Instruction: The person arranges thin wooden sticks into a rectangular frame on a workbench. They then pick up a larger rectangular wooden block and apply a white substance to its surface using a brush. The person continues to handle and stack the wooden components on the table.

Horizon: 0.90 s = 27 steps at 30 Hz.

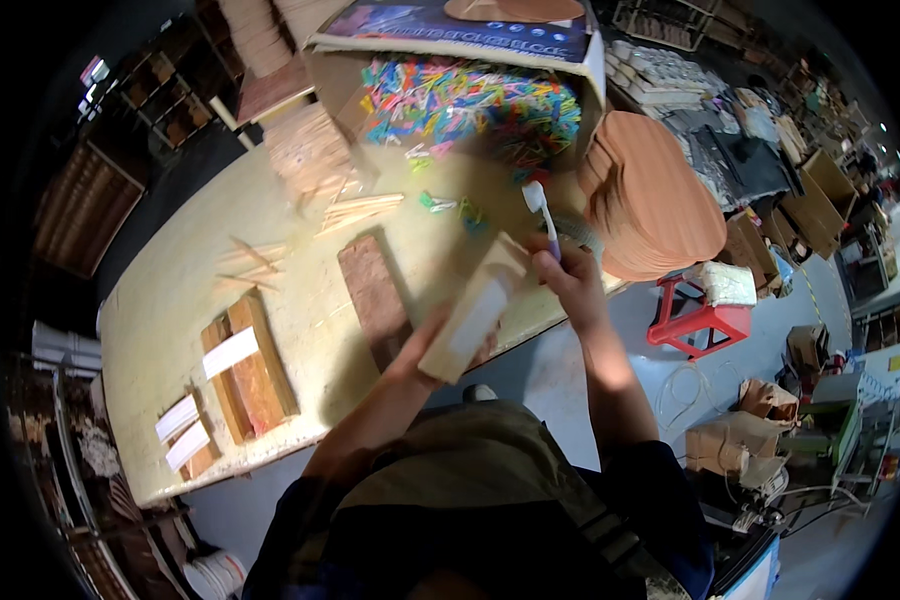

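Observation:
My left hand [422,348] grips the lower end of a pale wooden block [442,358], tilted above the table's front edge. A white strip [478,314] lies on the block's upper face. In my right hand [573,285] is a toothbrush [549,224] with a white head and a purplish handle, bristle end up. The right fingers are close to the block's far end; whether they touch it I cannot tell. Left of the block, a reddish-brown wooden block [374,296] rests on the table [315,345].
Behind, an open carton [335,85] holds many small coloured plastic clips [470,100]. Oval wooden boards [650,200] are stacked at right, near a red stool [698,325]. Thin sticks [362,210] and a grooved wooden block [270,385] with a white strip lie at left.

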Motion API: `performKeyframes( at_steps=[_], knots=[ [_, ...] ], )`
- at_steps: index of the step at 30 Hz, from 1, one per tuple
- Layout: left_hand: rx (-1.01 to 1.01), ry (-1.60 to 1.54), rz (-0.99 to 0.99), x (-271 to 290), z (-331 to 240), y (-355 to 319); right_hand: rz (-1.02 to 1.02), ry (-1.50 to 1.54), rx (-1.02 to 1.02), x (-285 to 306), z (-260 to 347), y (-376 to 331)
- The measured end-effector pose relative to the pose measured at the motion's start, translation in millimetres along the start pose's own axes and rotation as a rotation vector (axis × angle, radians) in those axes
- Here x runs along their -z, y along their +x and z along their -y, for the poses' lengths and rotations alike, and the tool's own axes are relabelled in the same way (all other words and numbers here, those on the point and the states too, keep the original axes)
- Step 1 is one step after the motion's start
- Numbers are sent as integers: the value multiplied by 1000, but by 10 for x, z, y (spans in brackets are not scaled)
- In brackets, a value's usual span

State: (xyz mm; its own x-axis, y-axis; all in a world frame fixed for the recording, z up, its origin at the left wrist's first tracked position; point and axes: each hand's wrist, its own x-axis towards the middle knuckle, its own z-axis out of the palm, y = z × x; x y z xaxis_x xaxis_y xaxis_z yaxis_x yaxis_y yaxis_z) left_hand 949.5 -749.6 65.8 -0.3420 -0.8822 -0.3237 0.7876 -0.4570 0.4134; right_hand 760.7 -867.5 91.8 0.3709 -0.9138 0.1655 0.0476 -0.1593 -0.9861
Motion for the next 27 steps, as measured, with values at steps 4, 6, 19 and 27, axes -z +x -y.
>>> performKeyframes(
  at_steps=[4,6,19,27],
  knots=[
    [-83,-247,152,12,-339,29,-119,-634,327,-154,144,-235],
    [-102,-211,143,7,-350,17,-101,-738,457,-285,189,-365],
    [-218,-198,253,327,-278,65,-72,-218,3,-225,163,-254],
    [-444,-3,-31,151,-215,20,412,583,-650,-831,165,-639]
  ],
)
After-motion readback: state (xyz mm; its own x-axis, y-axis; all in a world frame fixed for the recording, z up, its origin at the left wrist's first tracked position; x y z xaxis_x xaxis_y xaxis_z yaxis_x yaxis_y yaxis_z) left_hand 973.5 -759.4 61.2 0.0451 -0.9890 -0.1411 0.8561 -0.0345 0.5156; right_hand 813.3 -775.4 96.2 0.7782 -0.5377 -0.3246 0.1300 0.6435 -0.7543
